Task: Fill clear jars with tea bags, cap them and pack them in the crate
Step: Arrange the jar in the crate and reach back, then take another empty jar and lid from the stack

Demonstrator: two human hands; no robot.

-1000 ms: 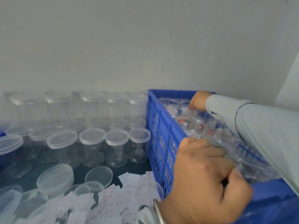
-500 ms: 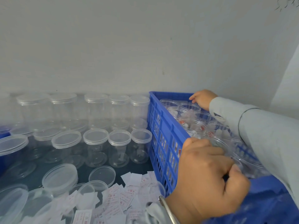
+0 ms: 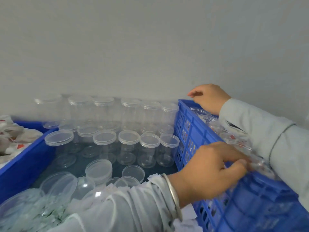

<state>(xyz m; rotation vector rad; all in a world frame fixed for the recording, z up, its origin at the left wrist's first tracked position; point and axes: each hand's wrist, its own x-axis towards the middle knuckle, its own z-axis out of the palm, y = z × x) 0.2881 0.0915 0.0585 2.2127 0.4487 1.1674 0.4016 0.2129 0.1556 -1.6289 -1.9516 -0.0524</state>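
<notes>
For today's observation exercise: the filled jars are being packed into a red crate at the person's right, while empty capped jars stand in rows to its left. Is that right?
Not quite: the head view shows the crate is blue, not red. The rest holds: filled jars sit inside it, and empty capped jars stand in rows to its left.

Head-worn wide-angle view, looking forward and down over a crowded work surface toward a plain wall.

The single camera sat above and just behind the person's forearms, close enough that the left hand filled the lower middle at 5 o'clock. It faced the grey wall, which took the whole upper half. The blue crate ran from 3 to 5 o'clock, the capped clear jars stood at centre, and the right hand reached in at 2 o'clock. Edges bowed with lens distortion. No second view existed to share anything.
</notes>
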